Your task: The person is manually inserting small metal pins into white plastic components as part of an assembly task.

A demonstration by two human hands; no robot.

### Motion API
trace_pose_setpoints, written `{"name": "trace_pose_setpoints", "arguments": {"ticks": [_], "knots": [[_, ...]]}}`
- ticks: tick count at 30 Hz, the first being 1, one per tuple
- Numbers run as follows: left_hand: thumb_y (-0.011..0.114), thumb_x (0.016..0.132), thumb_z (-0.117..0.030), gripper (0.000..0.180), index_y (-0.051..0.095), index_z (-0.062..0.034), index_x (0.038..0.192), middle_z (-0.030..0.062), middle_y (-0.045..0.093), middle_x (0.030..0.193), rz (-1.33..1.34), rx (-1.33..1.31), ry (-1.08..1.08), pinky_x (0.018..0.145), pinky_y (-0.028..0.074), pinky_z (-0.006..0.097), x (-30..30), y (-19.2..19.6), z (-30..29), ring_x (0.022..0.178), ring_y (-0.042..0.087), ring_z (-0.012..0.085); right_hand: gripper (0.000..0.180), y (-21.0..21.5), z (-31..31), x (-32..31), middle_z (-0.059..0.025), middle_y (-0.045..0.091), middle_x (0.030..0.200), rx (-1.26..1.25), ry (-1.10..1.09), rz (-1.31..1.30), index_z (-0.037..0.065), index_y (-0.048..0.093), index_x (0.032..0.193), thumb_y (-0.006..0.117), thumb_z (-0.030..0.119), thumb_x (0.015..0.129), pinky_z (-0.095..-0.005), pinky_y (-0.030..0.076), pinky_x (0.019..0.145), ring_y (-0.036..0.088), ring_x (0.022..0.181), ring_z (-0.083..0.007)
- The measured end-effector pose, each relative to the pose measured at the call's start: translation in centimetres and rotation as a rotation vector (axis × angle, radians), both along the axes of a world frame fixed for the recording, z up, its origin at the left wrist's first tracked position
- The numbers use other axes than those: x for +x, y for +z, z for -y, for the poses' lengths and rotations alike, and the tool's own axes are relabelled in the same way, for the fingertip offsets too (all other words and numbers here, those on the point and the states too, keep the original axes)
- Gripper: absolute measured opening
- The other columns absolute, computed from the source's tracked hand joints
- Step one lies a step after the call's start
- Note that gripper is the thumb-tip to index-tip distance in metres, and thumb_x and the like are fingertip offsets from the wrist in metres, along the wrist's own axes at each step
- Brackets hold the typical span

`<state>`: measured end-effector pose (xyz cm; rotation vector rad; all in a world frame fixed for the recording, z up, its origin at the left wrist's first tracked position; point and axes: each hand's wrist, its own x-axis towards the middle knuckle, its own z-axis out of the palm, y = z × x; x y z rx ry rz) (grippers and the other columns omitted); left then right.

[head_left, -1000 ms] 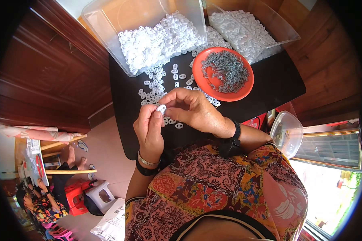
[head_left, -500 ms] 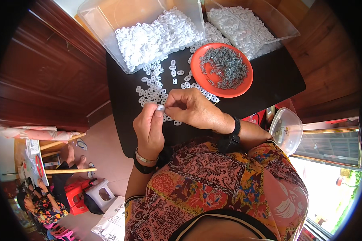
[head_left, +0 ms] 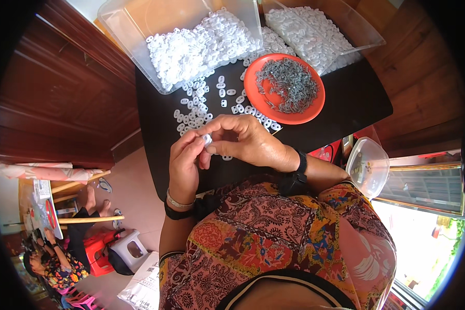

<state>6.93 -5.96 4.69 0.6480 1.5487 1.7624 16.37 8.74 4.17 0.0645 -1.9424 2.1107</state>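
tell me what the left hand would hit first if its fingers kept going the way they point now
The left hand points up and away across the black table. Past the small white piece it pinches, it would probably first meet the loose white pieces; depth is uncertain.

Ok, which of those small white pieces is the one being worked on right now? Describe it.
Start at the black table, below the orange plate of grey bits. The white piece is pinched between left hand and right hand, lifted, unlike the loose ones.
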Motion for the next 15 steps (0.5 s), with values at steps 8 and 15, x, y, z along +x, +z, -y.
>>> {"name": "trace_pose_setpoints", "arguments": {"ticks": [8,15], "knots": [[0.045,0.092,-0.024,0.028,0.055,0.0014,0.085,0.0025,0.048,0.061,-0.031,0.047,0.003,0.05,0.032,0.021,-0.1,-0.5,0.1,0.053,0.045,0.0084,0.019,-0.1,-0.4,0.2,0.0004,0.063,0.086,0.005,0.025,-0.002,0.004,0.062,0.104,0.065,0.0,0.086,-0.0216,0.047,0.066,0.057,0.079,-0.005],[0.04,0.096,-0.016,0.022,0.05,0.0035,0.09,0.005,0.047,0.069,-0.035,0.044,-0.036,0.051,0.035,0.023,0.0,-0.3,0.1,0.058,0.045,0.0113,0.019,-0.9,-0.7,0.1,0.0003,0.064,0.086,-0.046,0.033,-0.029,0.004,0.062,0.104,0.066,0.0,0.085,-0.022,0.047,0.07,0.059,0.081,-0.0058]]}}
